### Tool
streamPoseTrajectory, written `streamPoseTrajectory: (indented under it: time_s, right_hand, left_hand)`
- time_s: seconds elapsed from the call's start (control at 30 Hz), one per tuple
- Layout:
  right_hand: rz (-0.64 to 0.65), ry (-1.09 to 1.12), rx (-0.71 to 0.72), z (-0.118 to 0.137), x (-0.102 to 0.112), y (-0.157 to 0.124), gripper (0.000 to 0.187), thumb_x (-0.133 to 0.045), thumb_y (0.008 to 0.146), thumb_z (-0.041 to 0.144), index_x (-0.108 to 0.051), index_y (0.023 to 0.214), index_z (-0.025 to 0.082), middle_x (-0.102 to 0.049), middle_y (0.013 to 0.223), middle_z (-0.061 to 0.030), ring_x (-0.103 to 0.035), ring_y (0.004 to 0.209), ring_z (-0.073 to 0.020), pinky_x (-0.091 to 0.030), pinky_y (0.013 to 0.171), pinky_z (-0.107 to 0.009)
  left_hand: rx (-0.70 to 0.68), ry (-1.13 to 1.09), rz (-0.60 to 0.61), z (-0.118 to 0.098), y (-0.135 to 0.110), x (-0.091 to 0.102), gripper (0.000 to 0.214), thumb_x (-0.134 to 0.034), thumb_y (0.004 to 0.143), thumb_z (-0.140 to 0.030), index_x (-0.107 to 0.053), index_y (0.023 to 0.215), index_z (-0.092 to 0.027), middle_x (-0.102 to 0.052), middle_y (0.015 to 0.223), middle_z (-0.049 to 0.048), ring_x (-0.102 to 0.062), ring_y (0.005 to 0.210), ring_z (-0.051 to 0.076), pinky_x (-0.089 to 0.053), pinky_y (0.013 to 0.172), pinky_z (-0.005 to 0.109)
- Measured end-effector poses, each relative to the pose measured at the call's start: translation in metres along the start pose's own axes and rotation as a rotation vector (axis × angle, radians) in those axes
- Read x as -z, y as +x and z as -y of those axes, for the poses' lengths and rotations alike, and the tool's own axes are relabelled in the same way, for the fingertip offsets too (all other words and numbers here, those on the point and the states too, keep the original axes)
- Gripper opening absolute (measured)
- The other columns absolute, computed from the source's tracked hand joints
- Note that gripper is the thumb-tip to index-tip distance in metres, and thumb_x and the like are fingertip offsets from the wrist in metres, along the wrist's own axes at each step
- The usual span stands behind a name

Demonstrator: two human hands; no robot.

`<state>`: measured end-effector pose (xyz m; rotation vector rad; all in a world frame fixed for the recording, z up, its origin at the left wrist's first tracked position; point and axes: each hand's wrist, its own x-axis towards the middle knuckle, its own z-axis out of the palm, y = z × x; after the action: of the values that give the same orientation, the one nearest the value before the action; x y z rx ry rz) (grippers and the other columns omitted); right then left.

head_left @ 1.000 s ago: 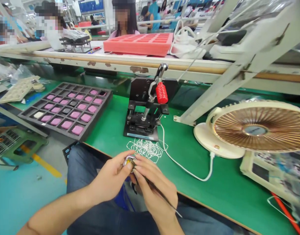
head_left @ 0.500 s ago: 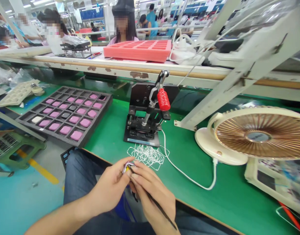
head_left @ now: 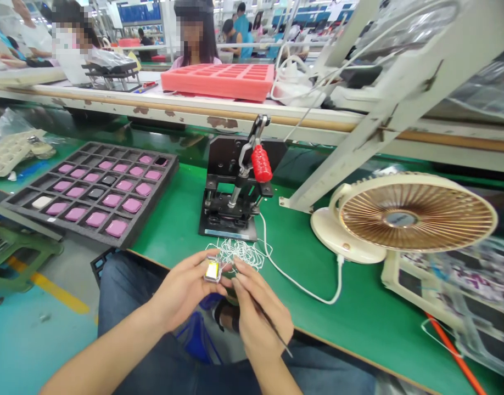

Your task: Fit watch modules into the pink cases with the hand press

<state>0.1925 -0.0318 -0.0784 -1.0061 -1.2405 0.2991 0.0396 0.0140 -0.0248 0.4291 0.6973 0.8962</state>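
Observation:
My left hand (head_left: 185,289) pinches a small square part with a yellow face (head_left: 212,270) and holds it up over my lap, at the green bench's front edge. Just to its right, my right hand (head_left: 258,312) is closed on thin dark tweezers (head_left: 272,331), whose tip points toward the part. A pile of thin white wire-like rings (head_left: 239,253) lies on the bench just beyond both hands. Behind that stands a black hand press with a red handle (head_left: 261,163).
A dark tray (head_left: 124,237) with several pink parts sits at the left. A cream fan (head_left: 404,216) lies at the right, its white cable (head_left: 295,281) running across the green mat. A red foam tray (head_left: 219,81) rests on the far shelf. People work beyond.
My left hand has turned the small part so its yellow face shows. My right hand has drawn slightly away from it. The view has shifted a little.

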Motion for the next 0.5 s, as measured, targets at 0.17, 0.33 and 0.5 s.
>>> streamPoseTrajectory:
  time_s: [0.17, 0.33, 0.5]
  right_hand:
    - [-0.114, -0.071, -0.080, -0.014, 0.011, 0.028, 0.018, -0.079, 0.096, 0.014, -0.085, 0.109, 0.025, -0.082, 0.121, -0.0079, -0.080, 0.108, -0.0262, -0.066, 0.103, -0.044]
    - [0.167, -0.306, -0.196, -0.018, 0.035, 0.062, 0.012, -0.079, 0.099, 0.034, -0.085, 0.102, 0.024, -0.084, 0.106, -0.0065, -0.081, 0.096, -0.0246, -0.065, 0.094, -0.039]
    - [0.250, -0.460, -0.180, -0.010, 0.052, 0.082, 0.027, -0.068, 0.105, 0.045, -0.080, 0.096, 0.023, -0.082, 0.097, -0.0062, -0.078, 0.090, -0.0237, -0.062, 0.084, -0.035]
  left_hand:
    - [-0.018, 0.016, -0.078, -0.004, 0.016, 0.002, 0.043, -0.074, 0.099, -0.021, -0.062, 0.138, -0.005, -0.077, 0.125, 0.0263, -0.080, 0.102, 0.032, -0.061, 0.096, 0.045]
    - [-0.012, 0.012, -0.066, -0.005, 0.018, 0.012, 0.053, -0.073, 0.100, -0.019, -0.057, 0.149, -0.005, -0.077, 0.130, 0.0248, -0.080, 0.110, 0.032, -0.057, 0.111, 0.051]
    - [0.015, 0.009, 0.004, -0.006, 0.018, 0.019, 0.044, -0.075, 0.099, -0.021, -0.067, 0.142, -0.013, -0.077, 0.131, 0.0214, -0.081, 0.106, 0.031, -0.064, 0.083, 0.035]
